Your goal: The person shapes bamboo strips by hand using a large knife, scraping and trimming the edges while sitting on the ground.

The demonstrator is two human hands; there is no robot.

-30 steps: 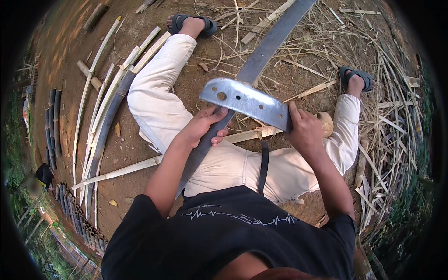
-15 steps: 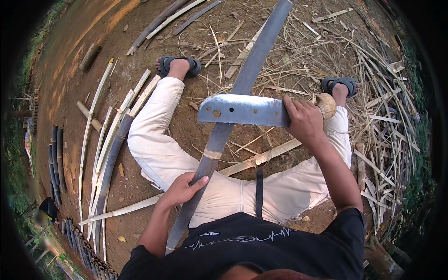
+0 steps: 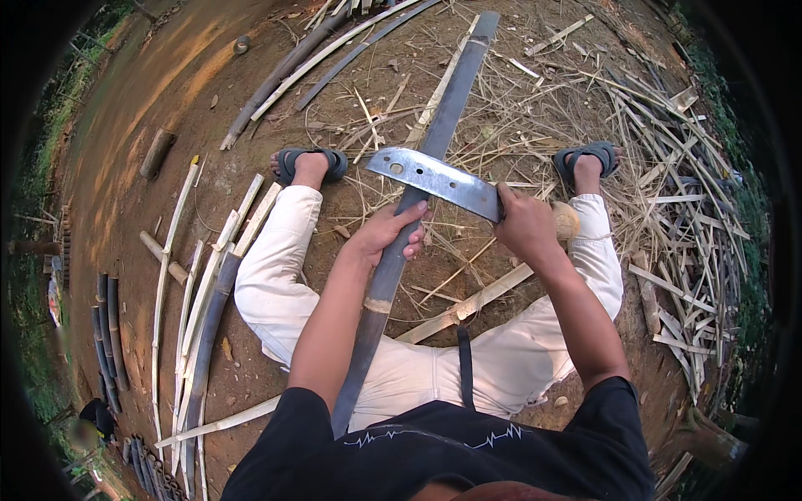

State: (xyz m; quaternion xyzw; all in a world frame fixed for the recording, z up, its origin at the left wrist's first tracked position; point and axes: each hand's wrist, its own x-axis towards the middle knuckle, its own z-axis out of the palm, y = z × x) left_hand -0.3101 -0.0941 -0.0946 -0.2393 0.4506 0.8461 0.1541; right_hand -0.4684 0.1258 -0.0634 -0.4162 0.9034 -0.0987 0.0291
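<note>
My left hand (image 3: 391,230) is wrapped round a long dark split bamboo strip (image 3: 368,334), which slants from beside my waist to beyond my feet. A pale node ring crosses the strip below that hand. My right hand (image 3: 526,219) grips a machete (image 3: 439,185) with a broad, shiny blade pierced by several holes. The rounded wooden end of its handle (image 3: 565,221) sticks out past the right hand. The blade lies across the strip just beyond my left fingers; whether it touches or cuts into the strip I cannot tell.
Pale split bamboo lengths (image 3: 196,334) lie beside my left leg. On the right is a large heap of bamboo slivers (image 3: 685,242). Shavings (image 3: 493,125) litter the ground between my sandalled feet. A pale strip (image 3: 468,309) crosses under my legs. A short log (image 3: 157,154) lies at far left.
My left hand has moved farther up the bamboo strip, close to the blade. The strip has shifted toward me. The machete has tilted, its tip now farther away than its handle end.
</note>
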